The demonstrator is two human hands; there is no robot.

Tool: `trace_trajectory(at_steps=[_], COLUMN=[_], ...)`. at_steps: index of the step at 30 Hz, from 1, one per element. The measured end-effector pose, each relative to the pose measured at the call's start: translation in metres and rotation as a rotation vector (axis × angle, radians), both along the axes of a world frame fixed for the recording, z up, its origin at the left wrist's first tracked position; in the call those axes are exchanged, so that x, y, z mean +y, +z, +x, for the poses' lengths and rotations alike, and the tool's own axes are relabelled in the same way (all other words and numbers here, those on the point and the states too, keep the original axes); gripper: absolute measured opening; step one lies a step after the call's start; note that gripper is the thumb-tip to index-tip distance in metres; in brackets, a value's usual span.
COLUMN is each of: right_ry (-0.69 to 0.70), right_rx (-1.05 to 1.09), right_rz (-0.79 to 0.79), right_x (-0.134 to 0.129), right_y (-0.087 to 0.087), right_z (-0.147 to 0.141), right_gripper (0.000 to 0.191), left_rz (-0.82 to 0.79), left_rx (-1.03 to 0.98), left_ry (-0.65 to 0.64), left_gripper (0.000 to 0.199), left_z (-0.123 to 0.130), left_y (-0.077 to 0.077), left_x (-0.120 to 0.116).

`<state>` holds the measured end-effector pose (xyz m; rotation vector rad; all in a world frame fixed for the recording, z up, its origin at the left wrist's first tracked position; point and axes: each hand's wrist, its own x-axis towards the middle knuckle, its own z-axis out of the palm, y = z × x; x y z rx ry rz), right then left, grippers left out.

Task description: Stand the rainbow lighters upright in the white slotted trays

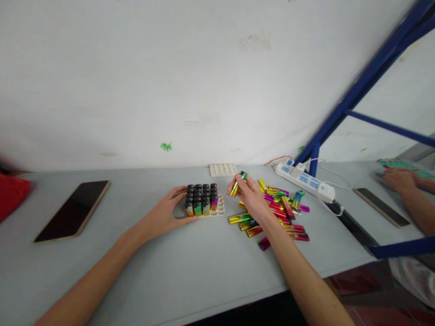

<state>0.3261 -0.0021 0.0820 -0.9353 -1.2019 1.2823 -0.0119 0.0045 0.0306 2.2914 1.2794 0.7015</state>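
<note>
grey surface point(163, 280) fills the lower part of the frame, with both forearms reaching over it from the bottom edge. right of centre, a loose pile point(253, 230) of shiny lighters lies on it, mostly flat and overlapping, in yellow, green, red, magenta and some blue; the right forearm passes over part of it.

at the centre of the frame sits a pale tray point(220, 206). lighters with black tops point(197, 206) stand upright in it, packed in rows, and round open cells show along its right side. the left hand point(166, 215) is at the tray's left end, fingers spread around it, the thumb along the near side and the others toward the far side. the right hand point(253, 199), between tray and pile, pinches one lighter point(237, 186) in its fingers; it is yellow and green with a dark top, held tilted above the surface.

at left lies a dark phone point(74, 209), with something red point(12, 194) at the left edge of the frame. at right, beyond a blue frame point(340, 108), are a second phone point(382, 207) and another person's hands point(401, 180). a white power strip point(306, 181) with cables lies beside the blue frame. farther back, a second tray point(223, 170) lies near the wall point(142, 81), which is whitish, with a green mark point(166, 146) low on it.
</note>
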Motion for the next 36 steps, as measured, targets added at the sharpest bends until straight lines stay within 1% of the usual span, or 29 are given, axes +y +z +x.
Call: trace_trajectory(at_steps=[3, 5, 9, 12, 16, 19, 22, 27, 30, 31, 33, 36], right_ry=[0.060, 0.061, -0.001, -0.026, -0.058, -0.039, -0.059, -0.082, -0.035, -0.010, 0.021, 0.022], right_rx=[-0.033, -0.129, -0.389, -0.487, -0.546, -0.586, -0.604, -0.608, -0.627, -0.643, -0.689, -0.790], right_rz=[-0.048, -0.053, 0.088, 0.151, 0.130, 0.126, 0.129, 0.165, 0.196, 0.222, 0.324, 0.477], right_x=[-0.006, -0.011, -0.020, -0.025, -0.027, -0.026, -0.025, -0.024, -0.025, -0.025, -0.026, -0.026], right_y=[-0.005, -0.007, -0.009, -0.008, -0.010, -0.013, -0.017, -0.019, -0.014, -0.012, -0.008, -0.004], right_z=[-0.006, -0.010, -0.017, -0.022, -0.027, -0.028, -0.028, -0.026, -0.019, -0.015, -0.008, 0.000], right_gripper=[0.079, 0.079, 0.076, 0.076, 0.069, 0.057, 0.047, 0.050, 0.046, 0.043, 0.042, 0.043], left_rz=[0.001, 0.001, 0.012, 0.035, 0.068, 0.062, 0.045, 0.055, 0.056, 0.059, 0.069, 0.075], left_rx=[-0.001, 0.000, -0.007, -0.004, 0.015, 0.013, 0.002, -0.008, -0.011, -0.013, -0.015, -0.005], left_ry=[0.004, 0.000, -0.016, -0.022, -0.023, -0.026, -0.032, -0.028, -0.038, -0.040, -0.042, -0.045], left_gripper=[0.078, 0.079, 0.082, 0.082, 0.078, 0.080, 0.084, 0.080, 0.082, 0.084, 0.086, 0.085], left_z=[0.000, -0.001, -0.002, -0.002, -0.002, -0.003, -0.004, -0.005, -0.005, -0.005, -0.004, -0.003], left_y=[0.001, 0.001, 0.000, -0.001, -0.002, -0.004, -0.005, -0.006, -0.008, -0.008, -0.008, -0.006], left_x=[0.000, 0.000, 0.001, 0.001, 0.000, 0.001, 0.003, 0.004, 0.004, 0.004, 0.004, 0.003])
